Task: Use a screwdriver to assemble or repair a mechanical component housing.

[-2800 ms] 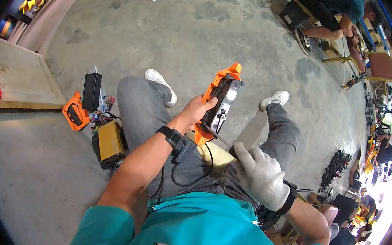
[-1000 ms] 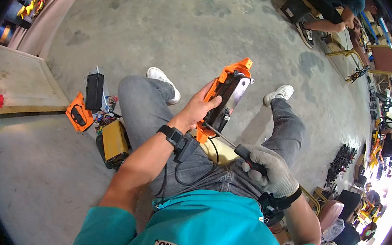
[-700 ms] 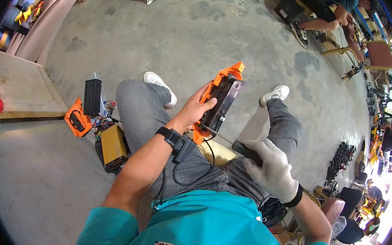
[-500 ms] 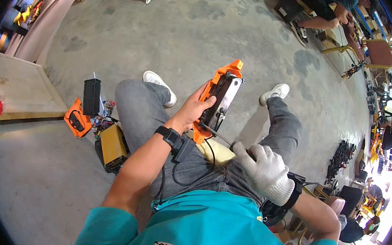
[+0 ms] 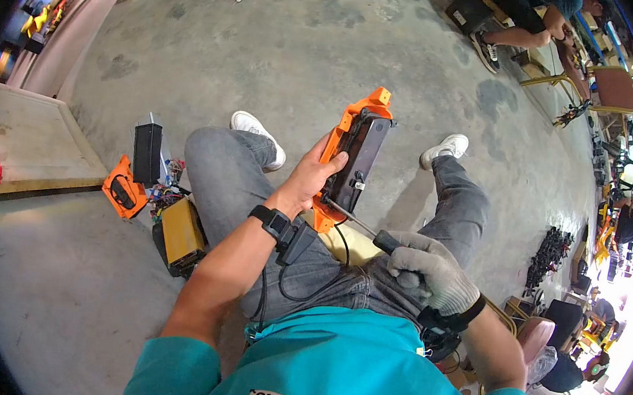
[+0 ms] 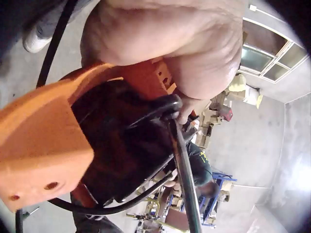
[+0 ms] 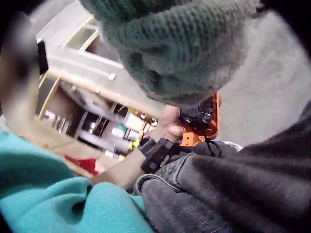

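Observation:
My bare left hand (image 5: 311, 178) grips an orange frame (image 5: 334, 147) with a long black unit (image 5: 367, 150) set in it, above my lap. The thumb lies over the unit's near side. In my gloved right hand (image 5: 435, 274) is a screwdriver (image 5: 386, 241), its dark handle wrapped by curled fingers. In the left wrist view the screwdriver shaft (image 6: 184, 174) runs up to a round black eyelet (image 6: 170, 104) on the unit, close by the left hand. A black cable (image 5: 344, 240) hangs from the frame's lower end. The glove (image 7: 180, 58) hides the screwdriver in the right wrist view.
Beside my left leg lie another orange frame (image 5: 125, 187), a black finned box (image 5: 147, 152), a gold box (image 5: 182, 236) and loose wires. A pale yellow piece (image 5: 357, 249) sits on my lap. A person (image 5: 535, 24) sits at the far right, near a chair (image 5: 614, 89).
The gloved hand has turned back and forth about the screwdriver handle, whose tip stays at the frame's lower end. The unit tilts slightly, its bright face now dark. The left hand keeps its grip.

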`<state>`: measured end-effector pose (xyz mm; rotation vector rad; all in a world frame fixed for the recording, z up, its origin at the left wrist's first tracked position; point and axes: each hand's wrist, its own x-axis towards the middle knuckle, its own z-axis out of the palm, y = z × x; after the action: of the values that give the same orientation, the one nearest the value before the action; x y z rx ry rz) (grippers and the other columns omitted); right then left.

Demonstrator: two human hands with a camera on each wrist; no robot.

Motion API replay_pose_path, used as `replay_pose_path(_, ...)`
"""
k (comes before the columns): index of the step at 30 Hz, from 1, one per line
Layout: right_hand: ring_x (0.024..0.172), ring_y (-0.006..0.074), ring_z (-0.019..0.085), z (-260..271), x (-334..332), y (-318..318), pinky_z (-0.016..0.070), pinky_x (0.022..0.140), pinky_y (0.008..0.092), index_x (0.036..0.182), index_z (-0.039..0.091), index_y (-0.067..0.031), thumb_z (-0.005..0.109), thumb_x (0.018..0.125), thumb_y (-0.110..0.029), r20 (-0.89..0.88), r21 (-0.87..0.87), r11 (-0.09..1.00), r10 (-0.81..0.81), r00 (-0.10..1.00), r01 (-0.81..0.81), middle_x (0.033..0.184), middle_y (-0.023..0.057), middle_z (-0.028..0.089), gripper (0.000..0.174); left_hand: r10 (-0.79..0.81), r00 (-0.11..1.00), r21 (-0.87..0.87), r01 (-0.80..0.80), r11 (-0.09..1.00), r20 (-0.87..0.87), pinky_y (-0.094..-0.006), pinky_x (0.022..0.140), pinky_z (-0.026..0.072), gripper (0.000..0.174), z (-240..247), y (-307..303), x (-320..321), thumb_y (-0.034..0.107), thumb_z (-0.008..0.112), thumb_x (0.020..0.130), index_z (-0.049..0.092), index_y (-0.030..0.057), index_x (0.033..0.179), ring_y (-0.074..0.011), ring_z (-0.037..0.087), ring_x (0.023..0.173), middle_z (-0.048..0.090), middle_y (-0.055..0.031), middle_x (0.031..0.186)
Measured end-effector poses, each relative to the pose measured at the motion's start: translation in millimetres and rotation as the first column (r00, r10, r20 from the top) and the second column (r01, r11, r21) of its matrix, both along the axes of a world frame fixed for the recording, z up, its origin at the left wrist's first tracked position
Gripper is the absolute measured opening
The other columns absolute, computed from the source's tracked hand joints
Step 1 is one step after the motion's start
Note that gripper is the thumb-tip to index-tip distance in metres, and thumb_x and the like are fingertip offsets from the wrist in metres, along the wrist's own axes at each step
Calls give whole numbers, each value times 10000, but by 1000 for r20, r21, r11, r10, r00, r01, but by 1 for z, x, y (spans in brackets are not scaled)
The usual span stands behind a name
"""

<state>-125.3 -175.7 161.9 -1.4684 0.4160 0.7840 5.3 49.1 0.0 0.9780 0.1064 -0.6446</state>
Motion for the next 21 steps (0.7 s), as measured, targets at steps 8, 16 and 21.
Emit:
replay_pose_path(8,861,217,685,-8,-16,-7,543,718,340,1246,644,-22,688,943,-256,59,-364,920,177,982,-144,1020,106,692,386,-57,990,17,55,998,126,-302,1037,535,642,4,-6,1,108,646,1070,363,59,1644,-142,613,1243,595,-57,1471)
replay_pose_path(16,960,357,693,4,-18,-7,589,789,467,1415,574,-112,697,908,-168,409,-838,533,758,507,-121,1094,158,656,525,-21,1000,42,20,999,16,-308,955,580,640,-8,-5,3,94,649,1061,372,59,1636,-143,663,1138,637,-57,1398)
replay_pose_path(21,875,324,690,0,-16,1,591,663,431,1395,605,-106,749,856,-140,220,-963,258,921,321,-81,1009,130,651,559,-65,998,-6,65,998,-12,-317,901,605,616,-12,-4,4,97,633,1068,381,60,1629,-143,682,1091,657,-57,1348)
